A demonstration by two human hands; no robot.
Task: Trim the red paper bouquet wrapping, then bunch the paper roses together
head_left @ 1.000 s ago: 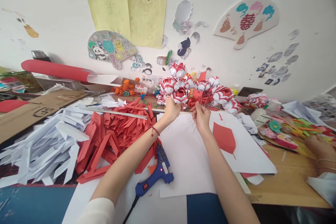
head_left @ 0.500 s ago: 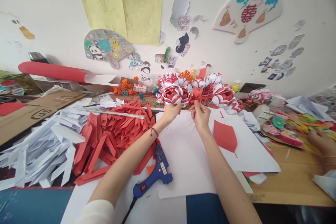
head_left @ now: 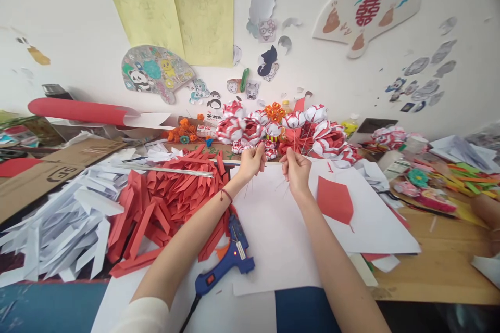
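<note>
My left hand (head_left: 252,163) is closed around thin wire stems, below several red and white paper flowers (head_left: 234,129) that lean left. To its right, my right hand (head_left: 297,169) pinches more thin wires, under another group of red and white flowers (head_left: 328,139). The two hands are apart, above a large white sheet (head_left: 277,234). Loose wire ends hang below both fists. A red paper piece (head_left: 335,200) lies on the sheet, right of my right forearm.
A blue glue gun (head_left: 224,268) lies between my forearms, its red light on. Red folded strips (head_left: 172,192) and white strips (head_left: 78,213) are heaped at the left. Another person's hand (head_left: 486,210) is at the right edge, by colourful strips (head_left: 464,179).
The flowers above my left hand have shifted left, and a gap shows between them and the right group. My left hand has moved slightly left. The view has shifted a little.
</note>
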